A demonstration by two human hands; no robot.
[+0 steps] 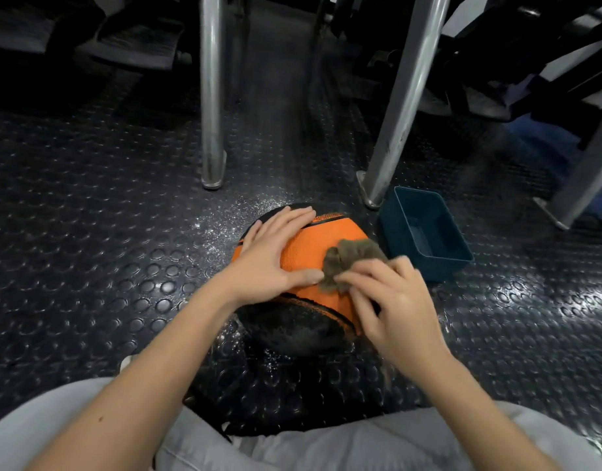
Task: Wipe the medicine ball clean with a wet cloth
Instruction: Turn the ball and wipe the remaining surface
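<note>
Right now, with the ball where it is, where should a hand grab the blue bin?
I'd pinch the blue bin by its right long wall, over the rim, from above and the right. It stands upright and open-topped, so a thumb fits inside. The left wall is crowded by the medicine ball and cloth; a metal leg stands at the far-left corner.

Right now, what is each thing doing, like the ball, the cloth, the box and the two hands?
Orange and black textured medicine ball: resting on the studded floor, being wiped.
Fuzzy grey-brown cloth: bunched up, pressed on the ball's orange top.
Dark teal plastic tub: upright, open, beside the ball.
Left hand: flat on the ball, fingers straight.
Right hand: gripping the cloth.
</note>
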